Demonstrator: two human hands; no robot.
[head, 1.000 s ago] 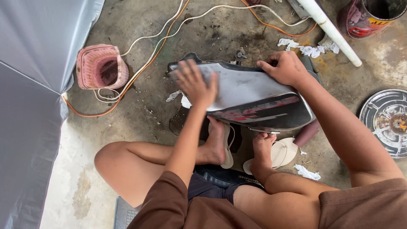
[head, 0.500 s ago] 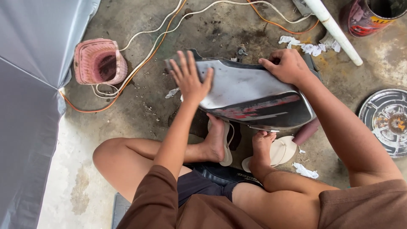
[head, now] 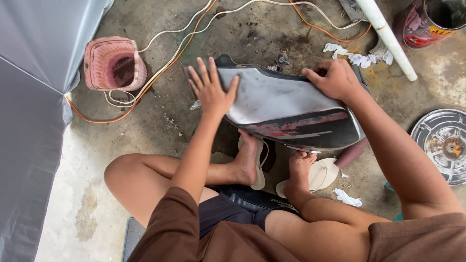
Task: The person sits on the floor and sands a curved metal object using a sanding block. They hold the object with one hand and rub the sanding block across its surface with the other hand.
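Motorcycle panel (head: 286,109), a curved grey body piece with a dark lower band and worn red striping, lies on the concrete floor (head: 160,121) just beyond the person's bare feet, its long side running left to right. The left hand (head: 211,87) lies flat on the panel's left end with the fingers spread wide and the palm pressing down. The right hand (head: 335,77) sits on the far right edge, fingers curled together over the rim; whether it pinches something under them I cannot tell.

The panel looks stiff and fairly light, probably thin plastic or sheet metal, and its dulled top seems less slippery than the glossy dark band. Its rims offer the surest hold: the pointed left tip and the far right edge, where the hands already are.

Room is tight on the near side, where feet and pale sandals (head: 320,174) crowd the lower edge (a reddish block sits under the right corner). On the far side run white and orange cables (head: 170,48), with a pink basket (head: 114,63) to the left. A white pipe (head: 388,36), paper scraps and a red can (head: 429,19) lie far right, a round metal disc (head: 441,143) near right. A grey tarp (head: 34,97) walls off the left.
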